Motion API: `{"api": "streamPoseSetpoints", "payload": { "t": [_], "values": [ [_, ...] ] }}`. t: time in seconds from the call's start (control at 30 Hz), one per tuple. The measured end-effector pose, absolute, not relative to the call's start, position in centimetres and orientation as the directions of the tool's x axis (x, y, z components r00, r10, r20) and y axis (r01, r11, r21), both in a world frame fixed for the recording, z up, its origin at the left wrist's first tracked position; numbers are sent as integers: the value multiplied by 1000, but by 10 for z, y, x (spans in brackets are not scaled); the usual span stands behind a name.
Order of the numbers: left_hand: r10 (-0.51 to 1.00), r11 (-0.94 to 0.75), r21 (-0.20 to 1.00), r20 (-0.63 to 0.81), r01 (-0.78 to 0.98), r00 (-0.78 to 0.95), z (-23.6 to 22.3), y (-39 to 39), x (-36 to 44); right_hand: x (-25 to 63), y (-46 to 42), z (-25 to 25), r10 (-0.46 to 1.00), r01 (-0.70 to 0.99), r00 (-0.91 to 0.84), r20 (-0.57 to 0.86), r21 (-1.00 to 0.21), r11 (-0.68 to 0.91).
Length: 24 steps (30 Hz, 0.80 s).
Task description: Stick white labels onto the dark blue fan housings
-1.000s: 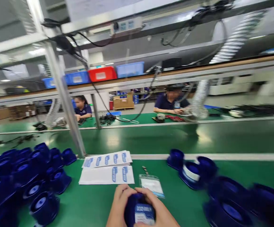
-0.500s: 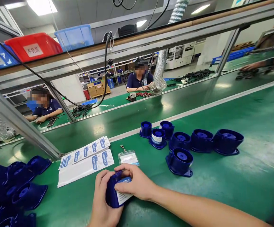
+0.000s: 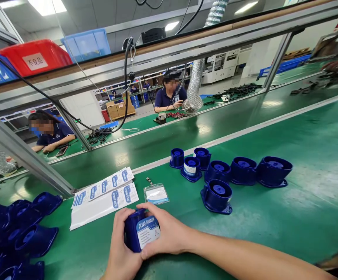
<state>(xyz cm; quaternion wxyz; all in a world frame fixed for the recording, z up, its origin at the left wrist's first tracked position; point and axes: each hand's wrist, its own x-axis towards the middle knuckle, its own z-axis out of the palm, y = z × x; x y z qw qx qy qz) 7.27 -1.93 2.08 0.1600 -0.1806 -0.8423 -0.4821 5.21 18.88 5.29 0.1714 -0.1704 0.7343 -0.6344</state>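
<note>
Between my two hands, low in the middle of the view, is a dark blue plastic pump housing [image 3: 131,235]. A white and blue label [image 3: 149,232] printed "DCS2Q-5000L/H" faces me on its side. My left hand [image 3: 121,243] is wrapped round the housing's left side. On the right, my right hand [image 3: 169,229] grips the top and the label's edge, fingers over the top and thumb low. Just beyond my hands lie a clear badge holder [image 3: 156,194] with a clip and sheets of labels [image 3: 103,206], partly peeled.
Several blue housings [image 3: 218,194] stand at the right, one with a label facing me. More housings [image 3: 36,237] are heaped at the left. A metal frame post [image 3: 26,151] rises at the left. Across the line sit co-workers [image 3: 170,93]. A red bin [image 3: 36,56] rests on the shelf above.
My right thumb has moved down off the label's face, and the housing has turned so the label shows more fully. The view has shifted slightly.
</note>
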Motion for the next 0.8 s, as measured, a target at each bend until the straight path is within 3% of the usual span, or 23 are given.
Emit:
{"api": "streamPoseSetpoints", "payload": {
  "t": [0.1, 0.17, 0.3, 0.4, 0.57, 0.7, 0.8],
  "values": [
    [-9, 279, 930, 252, 240, -968, 23, -10, 74, 51, 181, 46, -507, 143, -861, -52, -979, -142],
    [-60, 190, 964, 201, 187, -978, 26, -3, 75, 50, 173, 41, -507, 249, -858, -77, -927, -282],
    [8, 98, 953, 287, 287, -958, 31, -4, 74, 46, 171, 39, -412, 143, -911, -29, -958, -249],
    [145, 59, 957, 272, 283, -951, 34, -24, 66, 38, 186, 43, -458, 16, -887, 62, -986, -166],
    [307, 278, 937, 122, 211, -944, 39, -56, 51, 28, 206, 48, -584, -148, -803, 114, -989, 10],
    [389, 554, 745, 163, 372, -907, 47, -58, 51, 28, 207, 46, -608, -369, -768, 201, -915, 163],
    [413, 607, 673, 189, 424, -891, 55, -53, 55, 30, 206, 42, -584, -360, -790, 190, -913, 190]
  ]
}}
